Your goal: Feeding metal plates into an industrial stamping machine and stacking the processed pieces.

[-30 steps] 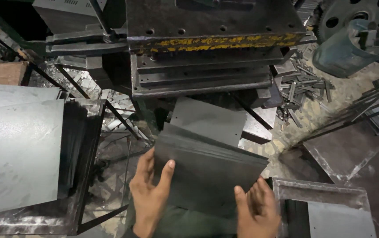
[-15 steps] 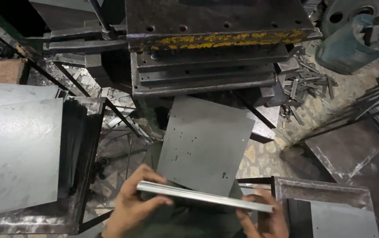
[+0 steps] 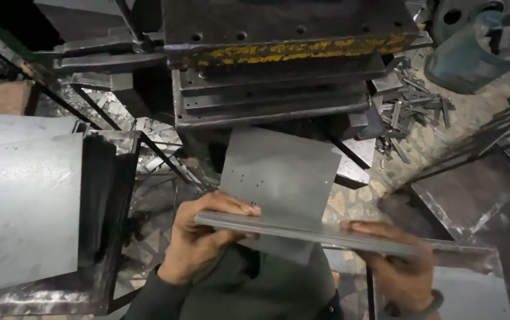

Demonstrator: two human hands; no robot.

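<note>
Both the left hand (image 3: 198, 240) and right hand (image 3: 400, 261) grip a thin stack of flat grey metal sheets (image 3: 308, 231) by its ends, edge-on. Beyond it, a grey punched steel sheet (image 3: 279, 178) slopes down from the dark steel press (image 3: 273, 77).

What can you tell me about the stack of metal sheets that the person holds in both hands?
The stack of metal sheets is thin, flat and grey, and looks like steel. Seen edge-on, it shows several layers with bright edges. It runs almost level, sloping slightly down to the right, in front of the person's body. The left hand grips its left end with fingers over the top edge; the right hand holds its right end. Behind it, a single grey sheet lies below the press.
</note>
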